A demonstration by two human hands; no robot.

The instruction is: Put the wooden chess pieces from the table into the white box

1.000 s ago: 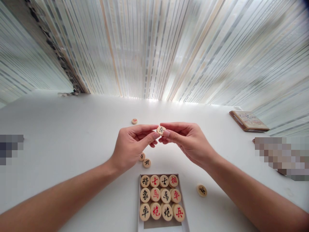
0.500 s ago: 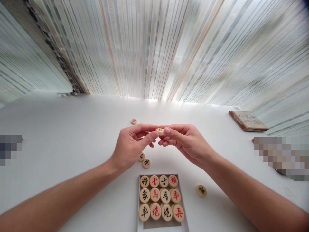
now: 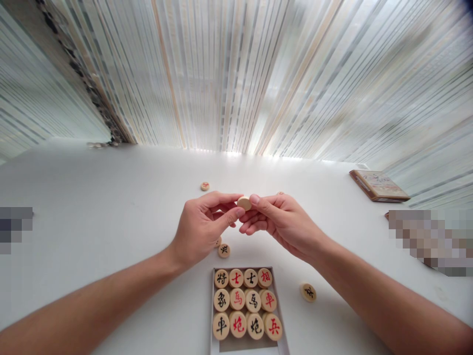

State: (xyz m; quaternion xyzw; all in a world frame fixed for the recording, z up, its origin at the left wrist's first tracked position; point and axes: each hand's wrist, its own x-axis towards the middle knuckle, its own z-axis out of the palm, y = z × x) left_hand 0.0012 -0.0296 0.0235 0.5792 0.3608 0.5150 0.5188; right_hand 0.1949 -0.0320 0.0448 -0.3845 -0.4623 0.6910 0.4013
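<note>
A round wooden Chinese chess piece (image 3: 244, 203), its blank face towards me, is held above the table between both hands. My left hand (image 3: 202, 228) pinches its left side between thumb and fingers. On its right edge are the thumb and fingers of my right hand (image 3: 290, 222), the lower fingers curled loosely. Below the hands stands a shallow box (image 3: 244, 345) with rows of pieces marked in black and red. Near my left wrist lies a black-marked piece (image 3: 223, 250), touching another piece (image 3: 218, 242) partly covered by that hand.
Right of the box lies one black-marked piece (image 3: 308, 292). Farther back are a red-marked piece (image 3: 205, 186) and another piece (image 3: 281, 193) mostly behind my right hand. A flat brown box (image 3: 380, 186) rests at the right, before a striped curtain (image 3: 236, 74).
Between my fingers the chess piece has turned: its black character showed before, and a blank face shows now. A piece behind my right hand has come into view.
</note>
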